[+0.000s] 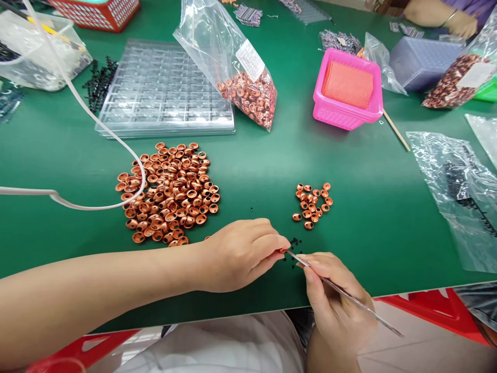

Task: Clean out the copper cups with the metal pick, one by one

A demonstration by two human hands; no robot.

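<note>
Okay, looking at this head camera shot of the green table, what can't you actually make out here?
- What the left hand pinches: its own fingers cover all but a copper-coloured sliver.
- The tiny black parts by the tweezers held in the right hand: too small to identify.
- The label on the bag of copper rings: print too small to read.
- The co-worker's hand: cut off by the top edge.
- The clear tray: compartments' contents unclear through glare.
</note>
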